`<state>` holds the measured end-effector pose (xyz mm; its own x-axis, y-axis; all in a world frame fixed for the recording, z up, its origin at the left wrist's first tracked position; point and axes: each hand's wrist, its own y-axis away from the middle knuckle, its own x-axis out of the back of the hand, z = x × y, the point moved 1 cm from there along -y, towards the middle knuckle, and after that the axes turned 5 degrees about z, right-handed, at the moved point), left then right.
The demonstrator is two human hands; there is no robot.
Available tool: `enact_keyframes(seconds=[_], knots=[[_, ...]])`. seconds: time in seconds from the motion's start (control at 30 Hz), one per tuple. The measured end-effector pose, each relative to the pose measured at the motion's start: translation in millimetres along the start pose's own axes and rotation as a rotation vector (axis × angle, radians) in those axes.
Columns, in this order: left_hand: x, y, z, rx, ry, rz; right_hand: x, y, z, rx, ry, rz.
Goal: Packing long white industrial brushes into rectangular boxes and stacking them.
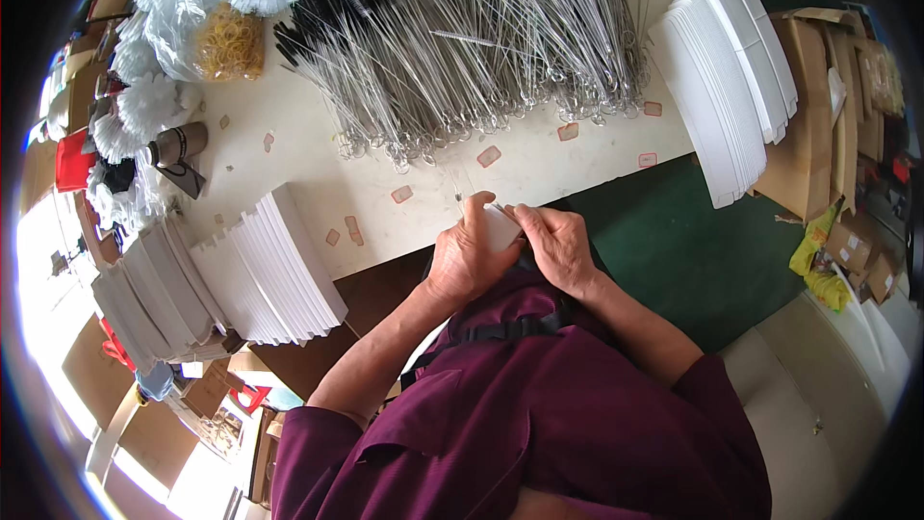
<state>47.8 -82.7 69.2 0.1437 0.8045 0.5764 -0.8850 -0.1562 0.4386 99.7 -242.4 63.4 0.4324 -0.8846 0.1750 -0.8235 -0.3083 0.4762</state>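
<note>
Both hands meet at the near edge of the white worktop point(318, 197), just in front of the person's chest. The left hand point(465, 260) has its grip closed on a small white card point(496, 224), thumb on the near face and fingers curled around the left edge, so the card stands tilted between the two hands. The right hand point(558, 246) presses against the card's right side, its fingertips pinched together at the card's upper corner, where a thin wire brush point(464, 185) runs up and away over the worktop; whether the fingertips clamp the wire itself or only the card is too small to tell.

Beyond the hands lies a broad heap of wire brushes point(481, 48), their looped ends pointing toward the person. Small pale labels with red borders point(489, 156) are scattered on the worktop between the heap and the hands. A fanned stack of white cards point(274, 270) sits to the left, and another tall stack point(731, 77) to the right. A clear bag of yellow rubber bands point(229, 43) lies at the far left.
</note>
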Motion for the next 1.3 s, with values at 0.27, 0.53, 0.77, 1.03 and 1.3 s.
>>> enact_keyframes(seconds=[0.27,0.53,0.77,1.03,1.3], knots=[[-8.9,4.5,-0.1,-0.057,-0.068,0.044,-8.1,1.1,0.0,0.074,0.081,0.053],[-8.2,8.4,2.4,-0.163,-0.074,0.089,4.0,-6.7,10.6,-0.197,-0.26,-0.014],[-8.0,11.0,3.4,-0.214,-0.095,0.12,1.1,-2.9,6.9,-0.114,-0.149,0.043],[-12.2,15.9,-6.3,-0.246,-0.09,0.179,-5.8,6.9,7.6,0.133,0.062,0.074],[-11.0,13.1,-14.3,-0.251,0.029,0.193,-12.1,10.5,24.7,0.343,0.033,-0.06]])
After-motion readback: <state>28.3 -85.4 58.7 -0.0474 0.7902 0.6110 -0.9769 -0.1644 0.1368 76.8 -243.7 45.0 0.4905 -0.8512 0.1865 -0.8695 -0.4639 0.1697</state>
